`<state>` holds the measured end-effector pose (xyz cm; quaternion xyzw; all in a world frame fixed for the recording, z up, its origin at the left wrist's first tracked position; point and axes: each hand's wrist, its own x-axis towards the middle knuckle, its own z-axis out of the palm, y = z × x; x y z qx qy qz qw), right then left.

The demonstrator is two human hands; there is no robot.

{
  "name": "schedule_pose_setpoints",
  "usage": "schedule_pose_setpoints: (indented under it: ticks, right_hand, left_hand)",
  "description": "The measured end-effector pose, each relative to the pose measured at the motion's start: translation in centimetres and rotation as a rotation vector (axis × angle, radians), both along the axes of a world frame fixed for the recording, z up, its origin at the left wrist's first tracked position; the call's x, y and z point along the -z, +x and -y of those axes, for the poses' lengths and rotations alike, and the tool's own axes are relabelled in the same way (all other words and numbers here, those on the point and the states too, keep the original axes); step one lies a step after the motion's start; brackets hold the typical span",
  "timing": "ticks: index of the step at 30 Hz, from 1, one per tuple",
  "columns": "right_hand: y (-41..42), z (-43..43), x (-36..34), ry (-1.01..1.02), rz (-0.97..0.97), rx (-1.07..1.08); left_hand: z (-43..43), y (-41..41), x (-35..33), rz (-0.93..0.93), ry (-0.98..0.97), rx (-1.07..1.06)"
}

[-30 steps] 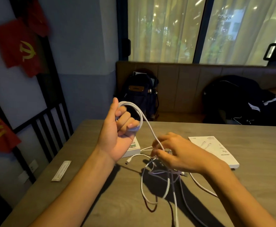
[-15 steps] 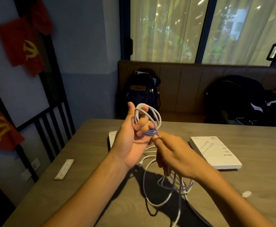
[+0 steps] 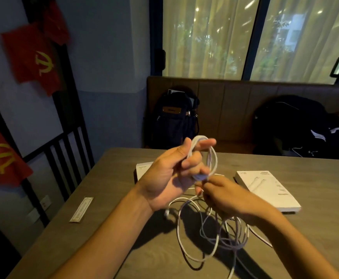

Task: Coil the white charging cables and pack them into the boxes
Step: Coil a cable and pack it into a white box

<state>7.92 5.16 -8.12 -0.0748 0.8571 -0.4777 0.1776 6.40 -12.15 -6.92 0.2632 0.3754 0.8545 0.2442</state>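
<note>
Coil hangs upright on the left hand, which grips it; the right hand pinches the cable just below, slack lying toward the table's near edge.

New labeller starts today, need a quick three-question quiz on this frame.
1. True or false: the left hand holds a coil of white cable.
2. The right hand is: A) empty and open; B) pinching cable just below the coil; C) lifting a box.
3. Where does the uncoiled cable lie?
Key: 1 true; 2 B; 3 loose on the table, below the hands.
</note>
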Motion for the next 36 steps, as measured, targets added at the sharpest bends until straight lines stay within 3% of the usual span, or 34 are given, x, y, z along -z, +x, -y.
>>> schedule_pose_setpoints:
  ticks: [2, 3, 5, 7, 9, 11, 16, 21, 24, 26, 28, 33, 36]
  right_hand:
    - [0.8, 1.2, -0.2, 0.198, -0.196, -0.107]
    - [1.3, 1.5, -0.4, 0.253, -0.264, -0.144]
    - [2.1, 1.8, -0.8, 0.353, -0.350, -0.171]
    - [2.4, 1.6, -1.5, 0.478, -0.443, -0.162]
    - [2.2, 0.8, -2.2, 0.507, -0.518, -0.117]
    - [1.8, -0.4, -3.1, 0.486, -0.573, -0.072]
    - [1.0, -2.9, -4.2, 0.249, -0.706, -0.061]
    - [0.1, -3.3, -3.3, 0.140, -0.785, 0.021]
    - [0.1, -1.4, -1.9, 0.182, -0.709, -0.035]
    - [0.3, -0.1, -1.0, 0.260, -0.674, -0.082]
    - [0.5, 0.7, -0.1, 0.371, -0.667, -0.129]
    - [0.5, 1.0, 0.5, 0.593, -0.678, -0.070]
    - [0.6, 0.7, -0.1, 0.569, -0.704, -0.003]
  left_hand:
    - [-0.2, -0.4, 0.3, -0.075, -0.072, -0.178]
    - [-0.1, -0.5, 0.5, -0.204, -0.217, -0.327]
    - [0.1, -0.6, 0.8, -0.639, -0.621, -0.638]
    - [0.5, -1.0, 1.3, -0.982, -0.932, -0.701]
    - [1.2, -1.5, 1.7, -1.092, -1.111, -0.683]
    - [1.8, -1.9, 1.8, -1.066, -1.150, -0.681]
    - [2.8, -2.0, 0.6, -0.705, -0.970, -0.460]
    - [3.4, -1.5, 0.1, -0.326, -0.503, -0.072]
    - [2.4, -1.4, 0.3, -0.113, -0.157, 0.005]
    - [1.8, -1.5, 0.5, -0.100, -0.032, 0.005]
    - [1.5, -1.5, 0.5, -0.207, -0.138, -0.115]
    - [-0.2, -0.9, 1.2, -0.585, -0.615, -0.425]
    - [-0.6, -0.7, 1.4, -0.604, -0.670, -0.489]
